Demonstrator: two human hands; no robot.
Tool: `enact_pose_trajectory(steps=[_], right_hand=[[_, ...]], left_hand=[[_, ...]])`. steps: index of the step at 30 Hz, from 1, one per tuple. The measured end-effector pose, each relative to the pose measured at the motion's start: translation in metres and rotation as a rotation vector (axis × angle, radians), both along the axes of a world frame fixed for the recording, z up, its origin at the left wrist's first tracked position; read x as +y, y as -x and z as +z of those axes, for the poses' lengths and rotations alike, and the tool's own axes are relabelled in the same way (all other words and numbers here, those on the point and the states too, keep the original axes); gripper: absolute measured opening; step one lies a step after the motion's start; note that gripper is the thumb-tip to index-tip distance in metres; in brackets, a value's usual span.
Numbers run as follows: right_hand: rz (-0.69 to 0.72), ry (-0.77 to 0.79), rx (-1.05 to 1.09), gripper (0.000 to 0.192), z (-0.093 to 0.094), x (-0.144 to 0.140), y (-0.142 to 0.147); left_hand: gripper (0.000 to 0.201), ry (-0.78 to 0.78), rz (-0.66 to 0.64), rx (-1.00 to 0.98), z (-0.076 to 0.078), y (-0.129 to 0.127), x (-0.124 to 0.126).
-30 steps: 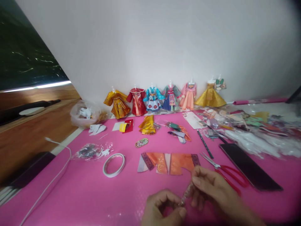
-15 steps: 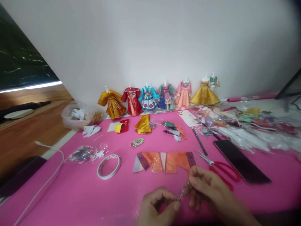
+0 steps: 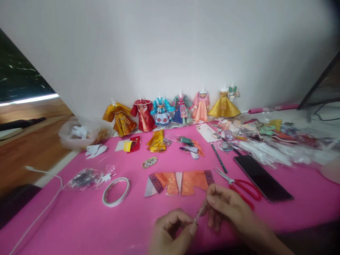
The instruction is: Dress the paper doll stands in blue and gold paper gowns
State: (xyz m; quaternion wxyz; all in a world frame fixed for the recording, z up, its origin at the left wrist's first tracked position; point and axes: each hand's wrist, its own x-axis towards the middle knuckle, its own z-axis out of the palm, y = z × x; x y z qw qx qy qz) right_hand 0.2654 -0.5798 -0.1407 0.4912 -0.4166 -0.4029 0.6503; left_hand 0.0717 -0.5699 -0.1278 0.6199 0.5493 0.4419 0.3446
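Two hands low over the pink worktop, pinching one thin glittery strip between them: left hand gripping its lower end with thumb and forefinger, right hand gripping the upper end. Just beyond, an orange paper garment lying flat; red scissors and phone near the right hand, tape roll well off to the left.

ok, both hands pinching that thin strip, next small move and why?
Probably lower the strip toward the orange paper garment. The left hand and right hand pinch its ends just in front of the garment, which lies flat on the pink mat.
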Motion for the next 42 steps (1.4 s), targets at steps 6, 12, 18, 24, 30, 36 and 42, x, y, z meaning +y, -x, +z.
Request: enact_pose_trajectory(steps=[6, 12, 18, 24, 30, 36, 42], right_hand=[[0.004, -0.013, 0.017, 0.038, -0.006, 0.002, 0.000], [0.004, -0.016, 0.004, 0.043, -0.003, 0.003, 0.003], [-0.005, -0.009, -0.022, 0.044, -0.003, 0.005, 0.000], [-0.062, -0.094, -0.228, 0.041, 0.000, 0.005, -0.006], [-0.082, -0.258, -0.466, 0.026, 0.009, -0.002, -0.012], [-0.042, -0.316, -0.582, 0.026, 0.014, -0.007, -0.012], [0.015, -0.321, -0.645, 0.025, 0.019, -0.013, -0.008]], left_hand=[[0.027, -0.019, -0.010, 0.011, -0.001, 0.002, 0.001], [0.032, -0.117, -0.019, -0.014, -0.004, 0.006, 0.009], [0.031, -0.101, 0.007, -0.083, 0.000, 0.003, 0.013], [0.026, -0.019, -0.082, -0.063, -0.001, 0.001, 0.010], [0.023, -0.005, -0.126, -0.151, -0.005, -0.003, 0.008], [0.020, -0.013, -0.126, -0.147, -0.002, -0.002, 0.008], [0.017, -0.035, -0.134, -0.073, 0.002, -0.002, 0.008]])
